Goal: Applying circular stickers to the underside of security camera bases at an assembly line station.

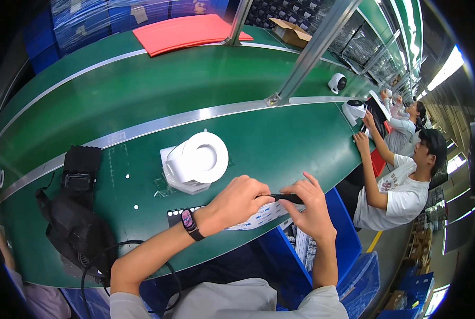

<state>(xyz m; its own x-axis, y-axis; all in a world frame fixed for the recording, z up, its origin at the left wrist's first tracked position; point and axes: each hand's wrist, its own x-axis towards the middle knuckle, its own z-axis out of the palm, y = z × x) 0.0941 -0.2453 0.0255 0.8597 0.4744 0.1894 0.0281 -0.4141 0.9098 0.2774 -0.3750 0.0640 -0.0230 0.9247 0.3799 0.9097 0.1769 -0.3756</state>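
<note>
While both hands (238, 200) (310, 206) pinch a black strip (287, 198), blue-lettered white sheet (259, 217) alongside

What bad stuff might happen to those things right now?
The white printed strip, pinched by the left hand and right hand, might slip over the green table edge toward the blue bin. The white device nearby might get bumped. The black cable by the left forearm might snag.

Beyond the green conveyor belt (168, 74), coral-red sheets (187, 33) lie left of an open cardboard box (290, 34). Film-wrapped blue crates (81, 26) stand farther left. Near left, a black bag (81, 231); at right, a white-shirted co-worker (394, 191).
</note>
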